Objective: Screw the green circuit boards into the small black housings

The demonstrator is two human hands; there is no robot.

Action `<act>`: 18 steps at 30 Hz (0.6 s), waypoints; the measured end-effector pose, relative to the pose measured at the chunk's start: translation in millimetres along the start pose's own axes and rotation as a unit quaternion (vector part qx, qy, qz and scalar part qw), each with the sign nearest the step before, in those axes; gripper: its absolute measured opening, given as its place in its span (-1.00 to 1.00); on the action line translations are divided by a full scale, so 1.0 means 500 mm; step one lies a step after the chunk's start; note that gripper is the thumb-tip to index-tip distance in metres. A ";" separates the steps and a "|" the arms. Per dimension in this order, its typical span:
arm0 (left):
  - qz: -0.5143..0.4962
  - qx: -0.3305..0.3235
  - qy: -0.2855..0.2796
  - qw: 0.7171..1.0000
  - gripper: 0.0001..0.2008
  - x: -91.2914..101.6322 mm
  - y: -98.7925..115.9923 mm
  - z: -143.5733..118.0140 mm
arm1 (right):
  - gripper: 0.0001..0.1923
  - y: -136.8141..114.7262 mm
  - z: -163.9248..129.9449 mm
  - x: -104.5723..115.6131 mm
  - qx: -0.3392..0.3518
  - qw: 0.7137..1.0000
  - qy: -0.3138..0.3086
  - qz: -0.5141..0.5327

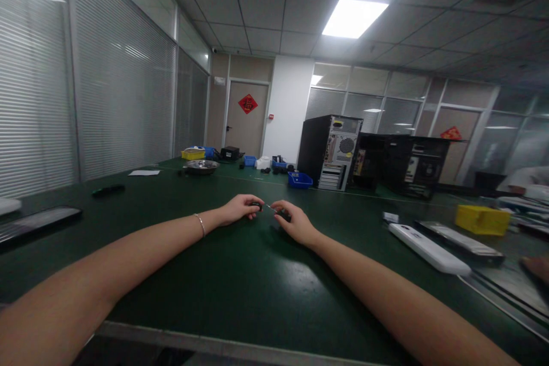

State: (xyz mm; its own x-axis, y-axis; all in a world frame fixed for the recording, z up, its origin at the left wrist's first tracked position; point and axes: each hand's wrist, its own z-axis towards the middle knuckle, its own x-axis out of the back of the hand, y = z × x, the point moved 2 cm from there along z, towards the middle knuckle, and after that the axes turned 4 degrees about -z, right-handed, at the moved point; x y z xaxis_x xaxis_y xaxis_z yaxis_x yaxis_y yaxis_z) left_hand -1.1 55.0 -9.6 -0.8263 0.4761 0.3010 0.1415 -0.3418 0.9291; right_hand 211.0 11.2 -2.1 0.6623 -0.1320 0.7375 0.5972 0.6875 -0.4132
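Note:
Above the middle of the green table, my left hand (241, 208) is closed, fingertips pinching a small dark round part (256, 205). Its exact kind is too small to make out. My right hand (295, 222) is also closed, just to the right, around a small screwdriver (283, 215) with a dark handle. The tool's thin metal shaft points left at the dark part; whether the tip touches it I cannot tell. Both forearms reach in from the lower corners, and a bracelet circles the left wrist.
The green table (206, 286) holds a metal bowl (201, 167), a blue bin (300, 180) and computer towers (330, 151) at the back. To the right lie a white power strip (429, 249) and a yellow bin (482, 219). Another person's hand (536, 267) shows at the right edge.

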 end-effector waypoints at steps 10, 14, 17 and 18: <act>0.054 -0.017 -0.048 0.997 -0.78 -0.004 -0.003 0.000 | -0.78 -0.033 -0.006 0.002 0.048 0.990 -0.049 -0.122; 0.064 -0.025 -0.048 0.996 -0.78 -0.001 -0.006 0.001 | -0.78 -0.039 -0.007 0.000 0.049 0.986 -0.049 -0.154; 0.066 -0.032 -0.051 0.996 -0.77 0.000 -0.007 0.001 | -0.77 -0.041 -0.008 0.001 0.047 0.983 -0.045 -0.170; 0.067 -0.033 -0.053 0.996 -0.77 0.000 -0.008 0.001 | -0.77 -0.041 -0.008 0.001 0.047 0.983 -0.045 -0.174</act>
State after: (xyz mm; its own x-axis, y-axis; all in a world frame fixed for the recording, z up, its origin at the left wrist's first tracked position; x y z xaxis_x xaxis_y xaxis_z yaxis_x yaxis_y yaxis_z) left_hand -1.4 56.8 -13.0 -0.7398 0.5042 0.4455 0.2076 -0.4588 0.8640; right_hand 200.8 -5.8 4.7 0.3798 -0.3110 0.8712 0.7341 0.6744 -0.0793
